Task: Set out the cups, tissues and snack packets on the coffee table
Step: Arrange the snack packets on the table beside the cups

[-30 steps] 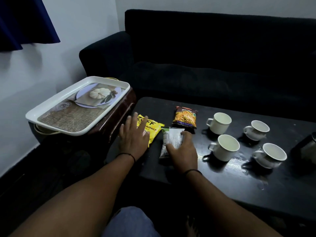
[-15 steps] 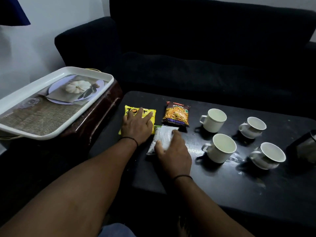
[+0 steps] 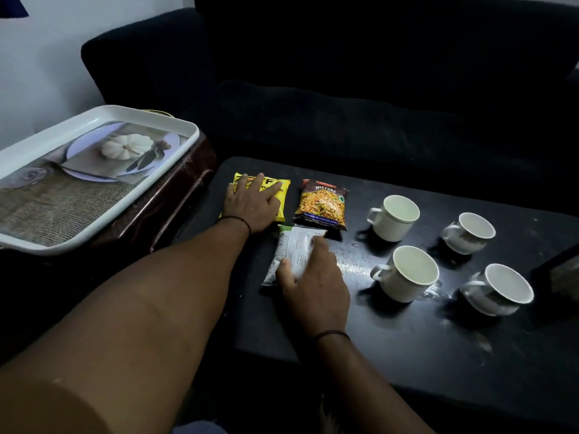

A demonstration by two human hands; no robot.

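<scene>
Head view, looking down at a dark surface (image 3: 407,339) w/ a black sofa (image 3: 376,104) behind it. Left hand (image 3: 250,203) lies flat, palm down, fingers spread, on top of a yellow packet (image 3: 282,195) at the far left corner of the surface; pressing on it, not curled around it. Just right of that hand sits a brown "Mixture" packet (image 3: 322,203), lying flat, apart from both hands. Right hand (image 3: 313,283) is nearer the viewer, palm down, fingers loosely bent over the right side of a silver-and-green packet (image 3: 291,249); thumb touches its left edge, so it seems lightly held against the surface. That packet lies lengthwise, its far end just in front of the Mixture packet and close beside the left wrist. Both wrists wear a thin dark band. Right of the right hand stand 4 white cups, upright, in 2 rows: far-left cup (image 3: 394,217), near-left cup (image 3: 407,274), far-right cup (image 3: 470,231), near-right cup (image 3: 501,289). The 2 right cups look wider and lower; can't tell if they sit on saucers. Left of the left hand, off the surface, a white tray (image 3: 94,227) w/ a printed pumpkin picture rests on a dark brown stand (image 3: 175,195). A dark object (image 3: 560,274) shows at the right edge, unclear what.
</scene>
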